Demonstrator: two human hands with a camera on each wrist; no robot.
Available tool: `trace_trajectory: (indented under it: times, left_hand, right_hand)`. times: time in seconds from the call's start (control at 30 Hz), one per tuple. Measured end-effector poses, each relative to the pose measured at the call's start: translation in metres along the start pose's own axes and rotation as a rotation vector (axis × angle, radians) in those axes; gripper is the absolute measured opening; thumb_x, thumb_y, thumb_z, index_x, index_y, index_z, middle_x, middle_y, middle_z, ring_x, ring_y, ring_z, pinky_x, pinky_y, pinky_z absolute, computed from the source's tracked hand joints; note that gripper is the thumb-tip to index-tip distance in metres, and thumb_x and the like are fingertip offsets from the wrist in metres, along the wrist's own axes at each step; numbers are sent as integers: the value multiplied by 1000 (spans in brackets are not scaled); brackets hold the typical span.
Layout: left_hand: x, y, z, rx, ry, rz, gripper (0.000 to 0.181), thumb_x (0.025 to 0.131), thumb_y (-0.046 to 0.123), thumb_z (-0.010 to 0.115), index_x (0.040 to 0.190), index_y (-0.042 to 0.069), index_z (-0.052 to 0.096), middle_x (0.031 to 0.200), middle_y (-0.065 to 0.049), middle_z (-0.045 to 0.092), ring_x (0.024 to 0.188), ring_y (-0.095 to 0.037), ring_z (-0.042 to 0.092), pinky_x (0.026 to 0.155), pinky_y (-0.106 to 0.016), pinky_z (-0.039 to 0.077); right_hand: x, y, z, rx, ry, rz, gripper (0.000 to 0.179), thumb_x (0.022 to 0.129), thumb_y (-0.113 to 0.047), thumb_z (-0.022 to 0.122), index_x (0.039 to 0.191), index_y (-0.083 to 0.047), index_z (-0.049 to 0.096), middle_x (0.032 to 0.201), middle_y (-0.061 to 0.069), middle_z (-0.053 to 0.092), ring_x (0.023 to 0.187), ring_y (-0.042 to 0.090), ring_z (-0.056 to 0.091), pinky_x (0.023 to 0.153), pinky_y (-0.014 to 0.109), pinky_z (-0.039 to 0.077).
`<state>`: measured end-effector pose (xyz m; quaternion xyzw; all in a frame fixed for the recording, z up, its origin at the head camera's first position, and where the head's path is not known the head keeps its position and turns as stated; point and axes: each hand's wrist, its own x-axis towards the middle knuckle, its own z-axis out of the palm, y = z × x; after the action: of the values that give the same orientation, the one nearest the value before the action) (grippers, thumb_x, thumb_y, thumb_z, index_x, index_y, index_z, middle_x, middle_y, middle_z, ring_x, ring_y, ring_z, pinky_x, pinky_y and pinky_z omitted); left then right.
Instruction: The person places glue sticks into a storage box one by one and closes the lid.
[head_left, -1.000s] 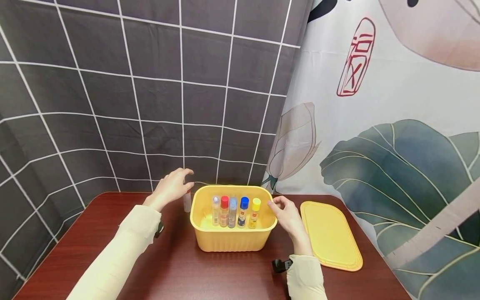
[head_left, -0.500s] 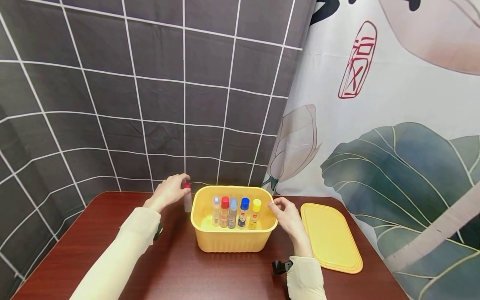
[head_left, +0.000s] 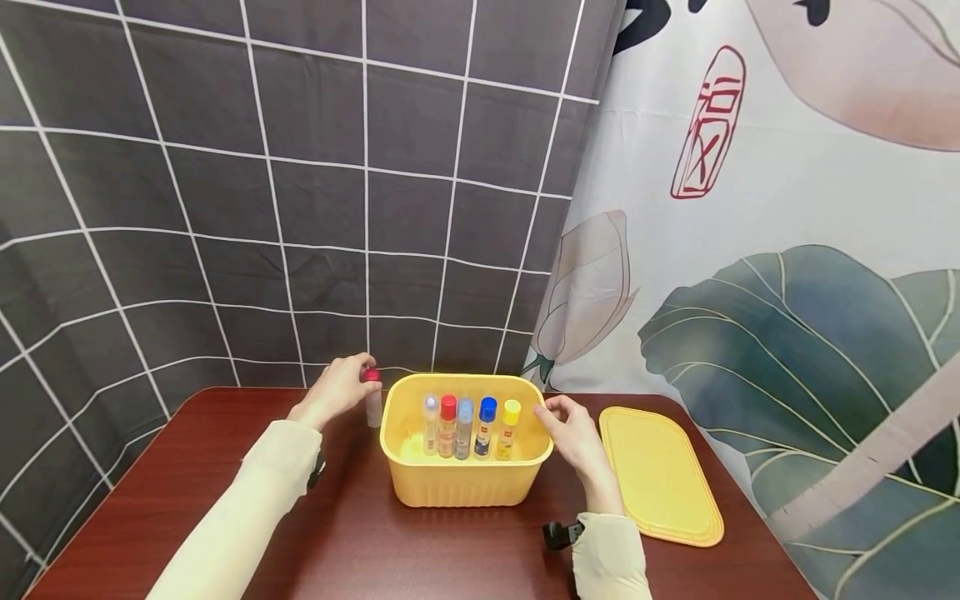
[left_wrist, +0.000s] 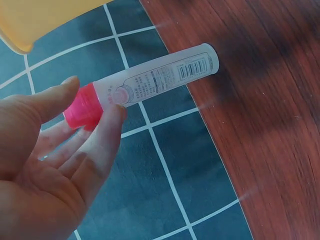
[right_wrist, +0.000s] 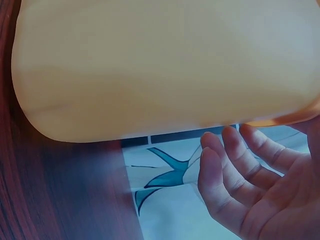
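Observation:
A translucent glue tube (left_wrist: 155, 80) with a pinkish-red cap stands upright on the table, just left of a yellow plastic bin (head_left: 465, 487). My left hand (head_left: 337, 387) pinches its cap between thumb and fingertips; printing and a barcode show on the tube's side. Over the bin's right rim lies the thumb of my right hand (head_left: 573, 433), with the fingers outside, so that it holds the rim. In the right wrist view those fingers (right_wrist: 210, 170) curve loosely beside the bin's outer wall. Inside the bin stand several similar tubes in a row, among them a blue-capped tube (head_left: 486, 429) and a yellow-capped tube (head_left: 507, 433).
A flat yellow lid (head_left: 660, 475) lies on the dark red wooden table (head_left: 352, 542), right of the bin. Behind the table hang a dark grid-patterned cloth (head_left: 307, 200) and a white cloth (head_left: 637, 167) with plant prints.
My left hand has come down slightly from above the standing tube and taken hold of its red cap. The right hand stays at the bin's rim.

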<state>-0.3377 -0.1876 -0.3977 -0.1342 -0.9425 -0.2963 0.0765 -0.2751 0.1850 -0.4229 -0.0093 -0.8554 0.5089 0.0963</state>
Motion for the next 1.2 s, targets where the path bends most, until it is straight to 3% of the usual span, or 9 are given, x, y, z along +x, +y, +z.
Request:
trace_trajectory:
  times: [0.13,0.47,0.73,1.07,1.2]
  left_hand:
    - [0,1,1,-53,-33,-32,24,88,5,70,109,-2,62,84,-13,64,53,-20,62,50,-30,53]
    - [-2,1,2,-85,-15,4,17,91,1,66,106,-2,59,84,-15,62,55,-26,65,48,-28,53]
    - [-2,8,-20,-57,53,46,16,91,3,67,105,0,60,85,-14,64,55,-19,64,50,-29,53]
    - [-5,31,-50,-25,117,130,18,90,3,68,107,-2,61,86,-14,65,56,-16,63,53,-31,54]
    - [-7,41,-59,-5,158,170,20,89,3,70,107,-1,62,86,-13,65,63,-18,62,61,-34,53]
  right_hand:
    - [0,-1,-1,1,6,-20,21,93,-22,68,96,-1,64,76,6,54,68,18,49,59,27,42]
    - [0,1,2,-1,4,-12,19,92,-20,67,97,-2,63,76,6,54,68,19,50,59,28,42]
    - [2,0,2,2,-5,-10,22,93,-23,68,98,-2,64,76,6,55,68,18,51,59,29,43]
    - [2,1,0,2,-7,-5,22,93,-23,68,97,-2,63,76,6,54,69,19,51,60,29,43]
    - [2,1,0,5,-5,-12,22,93,-23,68,97,-2,63,76,6,55,69,19,51,60,29,43]
